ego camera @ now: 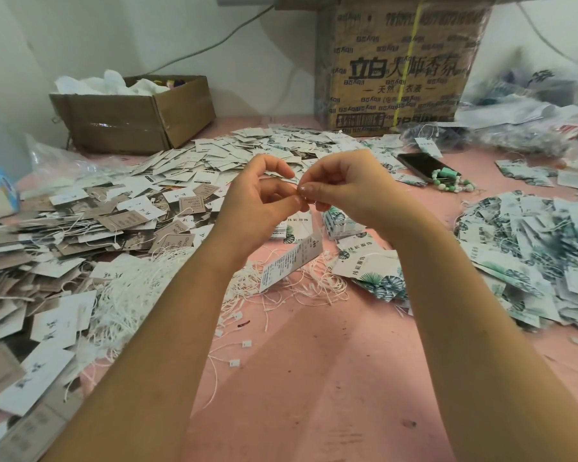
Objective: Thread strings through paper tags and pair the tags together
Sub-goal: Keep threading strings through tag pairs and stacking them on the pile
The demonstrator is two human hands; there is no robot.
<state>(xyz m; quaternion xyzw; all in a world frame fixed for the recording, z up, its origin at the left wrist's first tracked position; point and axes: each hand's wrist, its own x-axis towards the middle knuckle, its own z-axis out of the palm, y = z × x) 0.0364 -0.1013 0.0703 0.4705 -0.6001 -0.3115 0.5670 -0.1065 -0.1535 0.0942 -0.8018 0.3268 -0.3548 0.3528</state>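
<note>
Both hands raised over the pink table (314, 378), fingertips meeting at one spot. Left hand (257, 201): thumb and forefinger curled into a pinch, remaining fingers loosely bent behind. Right hand (344, 191): thumb and forefinger likewise pinched, tips touching the left hand's tips. What sits in the pinch is too thin to resolve; judged to be the string, since the hanging tag (291, 263) dangles just below the fingers with nothing else bearing it. Key relation: the tag lies straight below the pinch and slightly toward the right hand's side at its top corner, long axis tilted, upper end nearest the right fingertips, lower end swinging down toward the left forearm. It hangs free of the table. Right hand is the nearer one to the tag's upper end; the left is nearer the string's free end, as far as can be told. Judgement: the string is already through this tag and the step in hand is closing or tightening it, so the next move should be a short pull apart along the line between the fingertips, not a reach. Supplies: loose strings (281, 288) below the fingers on the table, leaf-printed tags (531, 255) out beyond the right hand, brown and white tags (80, 228) out beyond the left.
</note>
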